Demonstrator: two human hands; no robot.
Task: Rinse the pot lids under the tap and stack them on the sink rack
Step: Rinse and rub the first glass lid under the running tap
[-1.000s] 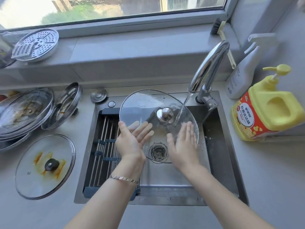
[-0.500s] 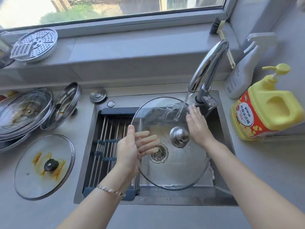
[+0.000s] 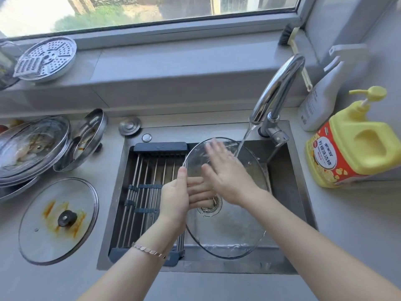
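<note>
- The glass lid [image 3: 234, 233] stands tilted in the sink [image 3: 280, 183] under the tap [image 3: 280, 83] stream; wet and soapless-slick, it could slip and strike steel.
- The rack [image 3: 147, 187] sits just beside it, its near corner crossed by the left forearm.
- A stained lid [image 3: 43, 224] waits on the bench [image 3: 54, 283].
- The left hand [image 3: 173, 198] pinches the rim, fingers behind the glass; the right hand [image 3: 227, 177] lies flat, fingers straight, seemingly rubbing.

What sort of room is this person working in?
Most likely a home kitchen, at the steel sink below a window. A running tap, a glass pot lid held under the water, and a yellow pump bottle of what looks like dish soap on the counter point that way.
</note>
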